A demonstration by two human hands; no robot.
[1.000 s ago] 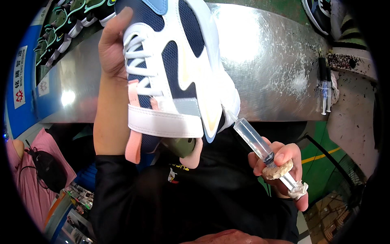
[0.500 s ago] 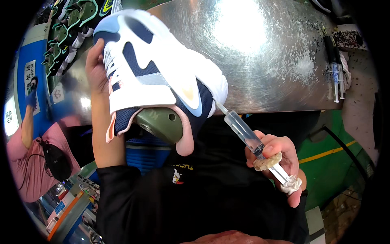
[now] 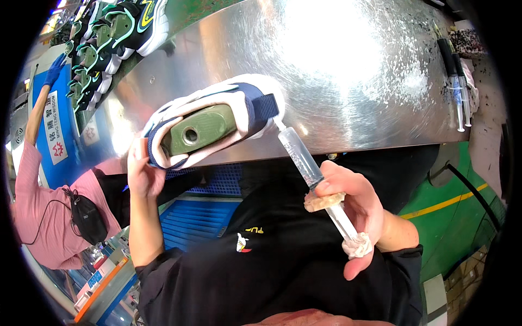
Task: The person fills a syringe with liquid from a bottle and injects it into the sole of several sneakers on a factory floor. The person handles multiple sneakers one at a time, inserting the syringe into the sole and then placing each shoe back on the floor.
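Observation:
My left hand grips a sneaker by its front end, over the near edge of the metal table. The sneaker is white, navy and pale pink, and its opening faces up. Inside sits a green shoe last with a round hole in its top. In my right hand is a clear syringe, partly filled with clear liquid. Its tip meets the heel end of the sneaker; whether they touch I cannot tell. Whitish wrapping covers the syringe's flange and the end of its plunger, where my thumb and fingers lie.
The shiny metal table carries white residue at its right. More syringes lie at its right end. Several dark sneakers on green lasts line the far left. A co-worker in a pink top stands at left, with a blue-gloved hand raised.
The sneaker has turned from showing its side to showing its opening and last. My left hand has moved lower, and the syringe has shifted left with its tip still at the heel.

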